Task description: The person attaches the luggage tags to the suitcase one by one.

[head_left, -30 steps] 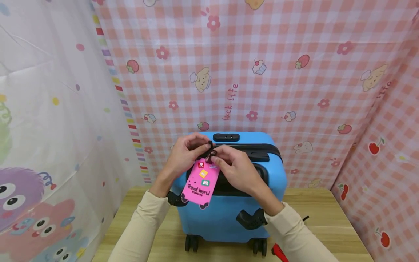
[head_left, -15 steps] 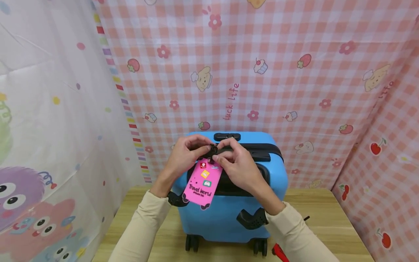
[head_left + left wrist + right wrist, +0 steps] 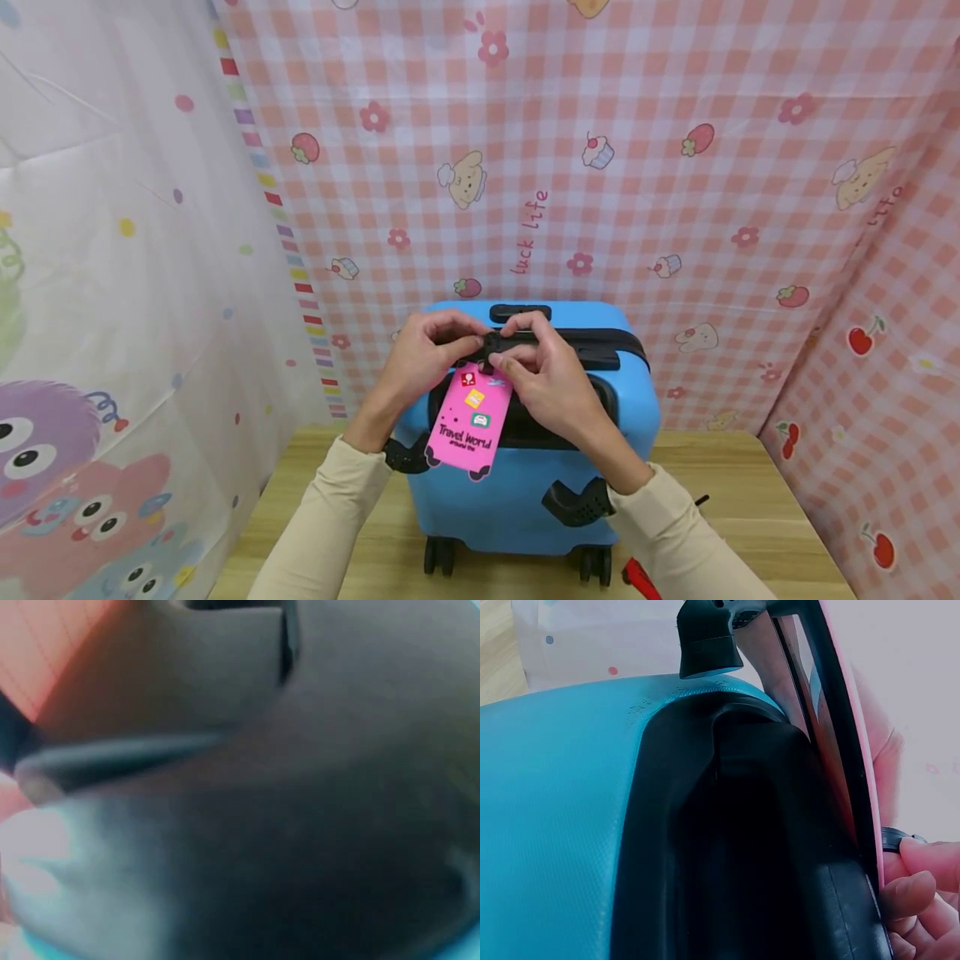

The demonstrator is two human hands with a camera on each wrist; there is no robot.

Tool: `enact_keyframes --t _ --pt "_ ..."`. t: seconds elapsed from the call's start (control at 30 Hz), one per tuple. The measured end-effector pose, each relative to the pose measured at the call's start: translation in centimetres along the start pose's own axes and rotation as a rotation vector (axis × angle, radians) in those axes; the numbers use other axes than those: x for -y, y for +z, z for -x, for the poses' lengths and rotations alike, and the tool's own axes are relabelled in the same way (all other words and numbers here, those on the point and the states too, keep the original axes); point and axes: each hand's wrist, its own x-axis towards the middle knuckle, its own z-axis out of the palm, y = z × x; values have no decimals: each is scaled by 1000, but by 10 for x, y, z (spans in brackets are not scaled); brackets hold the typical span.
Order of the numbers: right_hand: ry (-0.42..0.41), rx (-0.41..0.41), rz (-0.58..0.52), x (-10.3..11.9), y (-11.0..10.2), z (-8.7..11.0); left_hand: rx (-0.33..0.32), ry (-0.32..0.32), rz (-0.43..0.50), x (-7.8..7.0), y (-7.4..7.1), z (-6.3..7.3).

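Note:
A pink luggage tag [image 3: 467, 423] printed "Travel World" hangs tilted in front of the blue suitcase [image 3: 517, 500]. In the head view, my left hand [image 3: 427, 354] pinches the tag's black strap [image 3: 491, 343] from the left. My right hand [image 3: 551, 375] pinches the strap's lower part, just above the tag, with its index finger raised. From the right wrist, the tag [image 3: 847, 727] appears nearly edge-on beside the suitcase's black recess [image 3: 720, 825], with right-hand fingertips [image 3: 911, 892] at the strap. The left wrist view is mostly a blurred dark surface [image 3: 262, 847] very close up.
The suitcase stands upright on its wheels [image 3: 439, 556] on a wooden table [image 3: 750, 517]. Its top bears a combination lock [image 3: 519, 313] and a black handle [image 3: 596, 358]. A red object [image 3: 641, 577] lies near the right forearm. Patterned cloth [image 3: 637, 100] hangs behind and at both sides.
My right index finger has lifted from the strap, and the right thumb stays at its lower part. The tag has swung slightly right. My left hand has barely moved.

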Motion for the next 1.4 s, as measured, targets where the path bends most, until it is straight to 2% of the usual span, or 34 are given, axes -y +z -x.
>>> enact_keyframes --t 0.3,0.63,1.17,1.4 --pt "-1 -20 29 0 1 0 -8 11 -21 -1 1 0" --pt "9 -51 53 0 2 -1 8 24 -4 -1 1 0" --pt "43 -135 85 3 11 -2 17 23 70 3 -2 0" --pt "57 -151 68 4 14 -3 28 63 122 2 -2 1"
